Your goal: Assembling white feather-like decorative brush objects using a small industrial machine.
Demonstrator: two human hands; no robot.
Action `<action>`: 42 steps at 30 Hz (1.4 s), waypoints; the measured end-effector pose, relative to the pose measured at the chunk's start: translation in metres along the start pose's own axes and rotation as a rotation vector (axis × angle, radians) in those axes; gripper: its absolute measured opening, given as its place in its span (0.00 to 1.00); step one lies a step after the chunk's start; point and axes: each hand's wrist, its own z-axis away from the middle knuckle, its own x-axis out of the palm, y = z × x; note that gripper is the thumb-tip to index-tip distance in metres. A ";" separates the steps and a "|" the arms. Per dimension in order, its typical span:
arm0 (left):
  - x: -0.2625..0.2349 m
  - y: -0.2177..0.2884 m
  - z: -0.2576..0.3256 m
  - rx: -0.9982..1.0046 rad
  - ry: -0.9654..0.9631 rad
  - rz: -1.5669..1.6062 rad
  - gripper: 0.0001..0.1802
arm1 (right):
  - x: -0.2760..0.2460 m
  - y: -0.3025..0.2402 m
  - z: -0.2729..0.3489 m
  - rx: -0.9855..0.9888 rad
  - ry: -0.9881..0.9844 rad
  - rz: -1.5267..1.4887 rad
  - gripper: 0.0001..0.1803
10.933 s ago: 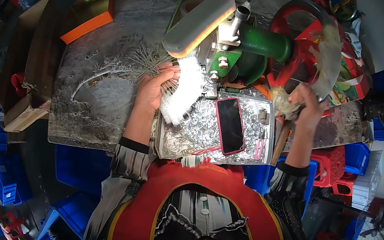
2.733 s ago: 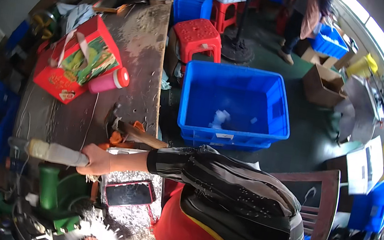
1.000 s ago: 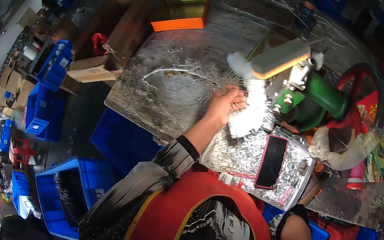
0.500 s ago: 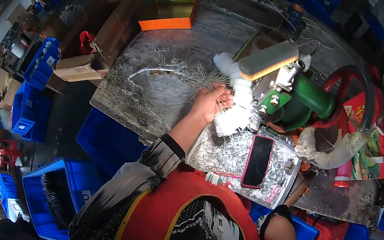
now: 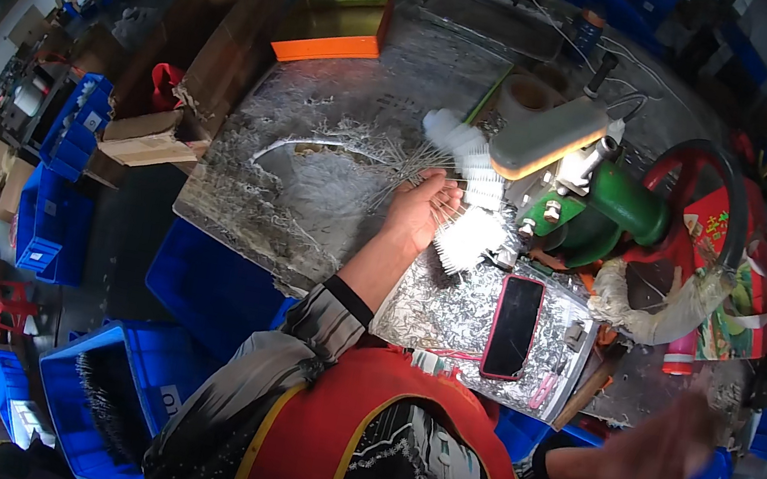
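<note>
My left hand is closed around the thin wire stems of several small white bristle brushes. Their bristle ends fan out to the right of my fingers, brightly lit. Loose wire stems stick out on the left of the hand, above the worn board. My right hand is off to the lower right, beyond the bench's front edge and smeared by motion, so its fingers cannot be made out. Just right of the brushes stands a green hand-wheel machine, with an oblong lamp over it.
A black phone in a pink case lies on a metal tray strewn with wire scraps. An orange box and a cardboard carton sit at the far left. Blue bins stand below the bench. A red wheel rises at right.
My right hand has swung from my body at the lower edge out to the right and up. My left hand keeps its hold on the brushes, nearly still. The view has shifted slightly.
</note>
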 end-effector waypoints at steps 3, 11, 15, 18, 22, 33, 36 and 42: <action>-0.004 0.005 0.000 0.023 0.020 0.042 0.02 | 0.038 0.051 0.007 0.264 0.473 -0.584 0.18; -0.003 0.001 0.008 0.142 -0.072 0.006 0.04 | 0.098 0.095 0.000 0.334 0.274 -0.753 0.12; 0.002 -0.004 0.012 0.174 -0.155 -0.015 0.08 | 0.102 0.099 -0.011 0.317 0.326 -0.783 0.05; -0.003 -0.006 0.013 0.180 -0.188 -0.019 0.10 | 0.115 0.106 -0.017 0.202 0.399 -0.852 0.04; -0.008 -0.006 0.009 0.202 -0.181 -0.002 0.10 | 0.115 0.100 -0.022 0.093 0.353 -1.044 0.05; -0.015 -0.002 0.005 0.217 -0.126 0.071 0.09 | 0.129 0.101 -0.021 0.210 0.273 -1.087 0.02; -0.006 -0.011 0.007 0.206 -0.063 0.091 0.10 | 0.128 0.121 -0.014 0.201 0.252 -1.080 0.04; -0.011 -0.005 0.011 0.213 -0.050 0.156 0.09 | 0.125 0.128 -0.021 0.006 0.156 -1.050 0.06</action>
